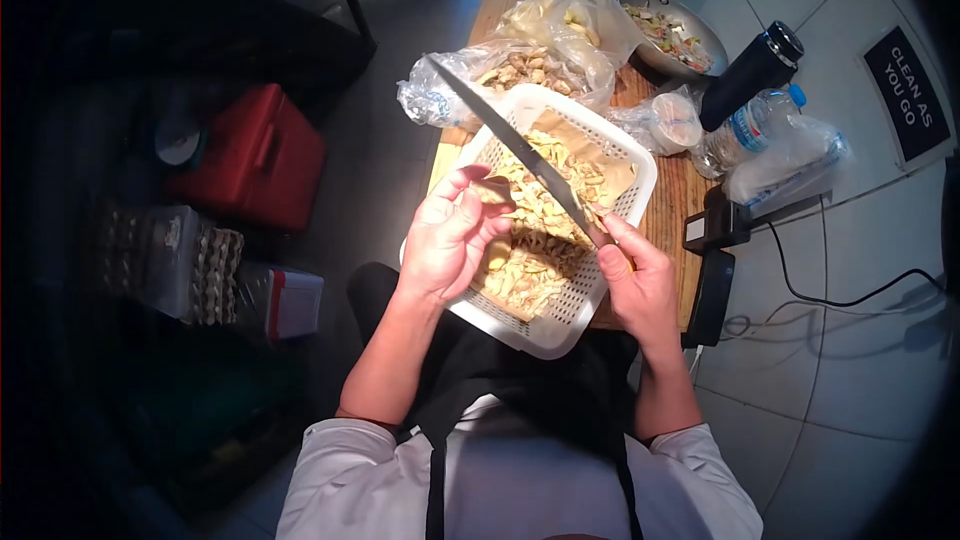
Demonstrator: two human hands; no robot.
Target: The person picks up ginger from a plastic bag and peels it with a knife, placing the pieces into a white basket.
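My right hand is closed round the handle of a long knife, its blade slanting up and to the left over the basket. Between the fingers and thumb of my left hand is a small brownish piece, of a kind I cannot make out. Below both hands, a white perforated plastic basket rests tilted near my lap and on the table edge. Brown paper lines it, and many pale yellow shredded pieces lie inside, partly hidden by the blade and hands.
Plastic bags of chunky pieces lie beyond the basket on the wooden table. To the right stand a dark flask, a water bottle and a metal pan. A red cooler box and egg trays are at left.
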